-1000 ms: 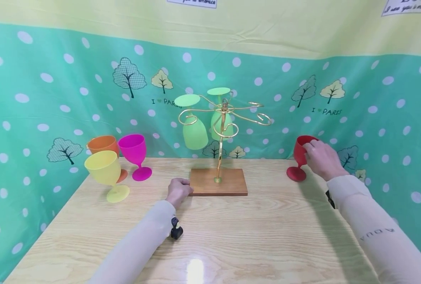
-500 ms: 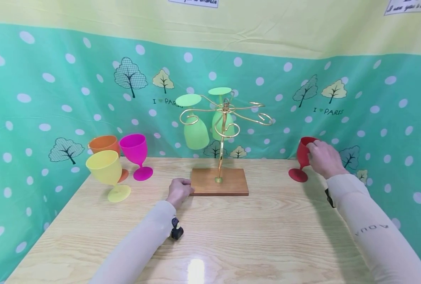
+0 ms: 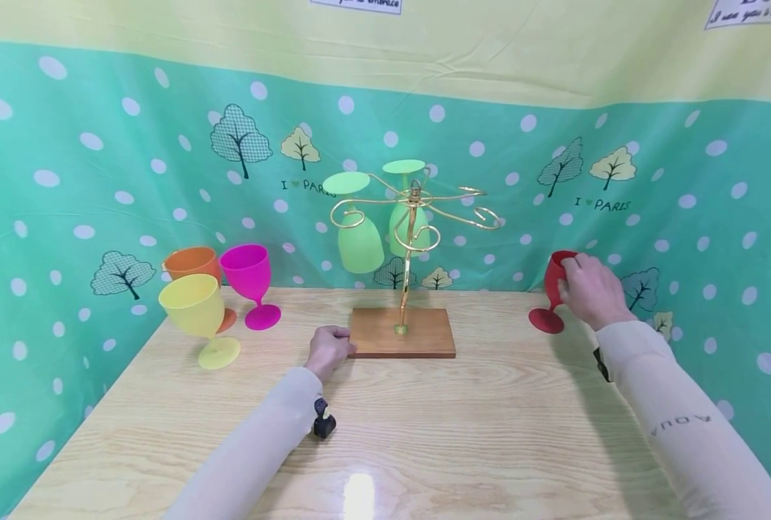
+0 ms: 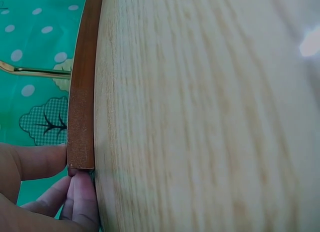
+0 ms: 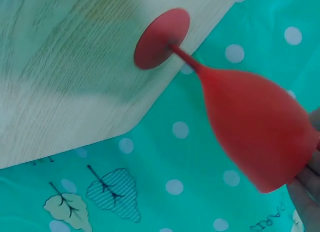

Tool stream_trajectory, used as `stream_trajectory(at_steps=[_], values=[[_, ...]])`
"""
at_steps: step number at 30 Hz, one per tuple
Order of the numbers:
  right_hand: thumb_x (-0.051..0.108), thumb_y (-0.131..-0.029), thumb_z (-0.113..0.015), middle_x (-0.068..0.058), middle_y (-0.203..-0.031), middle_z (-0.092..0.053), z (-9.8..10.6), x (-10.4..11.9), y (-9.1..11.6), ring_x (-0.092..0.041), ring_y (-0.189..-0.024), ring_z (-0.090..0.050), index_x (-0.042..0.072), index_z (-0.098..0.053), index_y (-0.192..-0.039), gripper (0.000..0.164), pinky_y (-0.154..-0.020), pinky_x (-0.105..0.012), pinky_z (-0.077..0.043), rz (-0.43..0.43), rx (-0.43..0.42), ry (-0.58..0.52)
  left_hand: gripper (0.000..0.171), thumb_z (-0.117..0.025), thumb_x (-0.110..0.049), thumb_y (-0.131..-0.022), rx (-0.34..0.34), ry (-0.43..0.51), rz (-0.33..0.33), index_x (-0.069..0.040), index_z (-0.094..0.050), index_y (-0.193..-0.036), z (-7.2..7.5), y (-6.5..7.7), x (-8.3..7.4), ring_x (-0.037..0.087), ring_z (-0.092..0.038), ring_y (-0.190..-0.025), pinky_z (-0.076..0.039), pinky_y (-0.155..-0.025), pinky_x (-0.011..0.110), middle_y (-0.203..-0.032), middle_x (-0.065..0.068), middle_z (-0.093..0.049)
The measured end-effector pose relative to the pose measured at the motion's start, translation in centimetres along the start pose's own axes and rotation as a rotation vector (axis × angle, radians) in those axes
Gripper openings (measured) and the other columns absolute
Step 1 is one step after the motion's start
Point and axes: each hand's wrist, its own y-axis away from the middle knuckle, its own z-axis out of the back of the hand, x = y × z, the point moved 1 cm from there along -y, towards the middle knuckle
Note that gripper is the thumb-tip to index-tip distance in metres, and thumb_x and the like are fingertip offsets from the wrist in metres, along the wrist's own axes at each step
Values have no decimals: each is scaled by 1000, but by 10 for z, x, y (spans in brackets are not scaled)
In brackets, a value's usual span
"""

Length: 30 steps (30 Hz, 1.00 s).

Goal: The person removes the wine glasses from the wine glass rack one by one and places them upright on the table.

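At the right, my right hand [image 3: 595,292] holds a red goblet [image 3: 553,280] by its rim. The right wrist view has the goblet's bowl [image 5: 255,124] large, with fingertips at the rim and its round foot [image 5: 162,39] over the table corner. My left hand [image 3: 328,352] pinches the left front corner of the wooden base [image 3: 424,334] of a gold wire glass rack [image 3: 408,249]. In the left wrist view, the thumb lies on top of the base's edge [image 4: 82,106], with fingers curled beneath. Two green goblets, one nearer [image 3: 361,245] and one farther [image 3: 399,227], hang upside down from the rack.
On the left of the table [image 3: 476,433] stand a yellow goblet [image 3: 193,307], a magenta goblet [image 3: 247,271] and an orange goblet [image 3: 190,261] partly behind the yellow one. Several curled rack arms [image 3: 485,217] reach outward. A polka-dot cloth [image 3: 476,144] hangs close behind.
The red goblet leans slightly farther right than a second ago, with my right hand still on its rim. My left hand stays on the base. The head view has shifted slightly.
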Motion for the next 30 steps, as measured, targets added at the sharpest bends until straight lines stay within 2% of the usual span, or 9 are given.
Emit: stream_trajectory(at_steps=[3,6,10,13,17,21,30], values=[[10,-87,-60,-25,-100,-52,1,8,2,-41,-91,-47,-9,-55,-108,29,-74,-53,-48,34,-63,-8,38,-70,-1,-80,-2,-1,-2,0,-64,-117,0,0,0,29,-58,-108,-48,-90,40,-113,15,-63],[11,-86,-63,-25,-104,-52,0,21,5,-41,-95,-47,-9,-57,-108,31,-79,-54,-47,69,-108,-13,37,-70,0,-79,-4,-3,-12,0,-65,-116,0,-1,1,29,-58,-107,-48,-90,40,-112,16,-64],[11,-76,-75,-23,-108,-53,-5,40,9,-38,-100,-47,-6,-58,-109,41,-81,-52,-49,104,-116,-34,37,-70,0,-78,-7,-3,-23,1,-65,-115,0,-1,2,29,-58,-107,-47,-91,40,-111,16,-64],[13,-77,-75,-21,-109,-54,-8,54,12,-37,-100,-49,-5,-60,-109,39,-82,-50,-49,121,-107,-83,37,-70,0,-78,-6,-3,-21,0,-65,-115,0,0,2,29,-58,-107,-47,-91,40,-111,16,-64],[19,-89,-63,-19,-113,-53,-15,73,19,-35,-103,-49,-5,-60,-114,35,-86,-50,-49,90,-47,-213,38,-70,0,-79,-11,-3,-16,0,-64,-116,1,0,2,28,-58,-106,-47,-92,40,-111,15,-64],[24,-93,-58,-18,-116,-52,-24,91,28,-35,-106,-50,-3,-60,-114,34,-89,-52,-47,38,16,-365,38,-70,0,-79,-10,-1,-18,1,-64,-117,2,0,2,30,-57,-109,-47,-93,41,-114,17,-63],[24,-92,-59,-16,-110,-57,-50,124,46,-32,-96,-56,-2,-62,-113,33,-82,-46,-50,-94,84,-628,37,-69,1,-80,9,9,-13,0,-64,-117,2,0,1,29,-57,-110,-48,-91,40,-116,16,-62]])
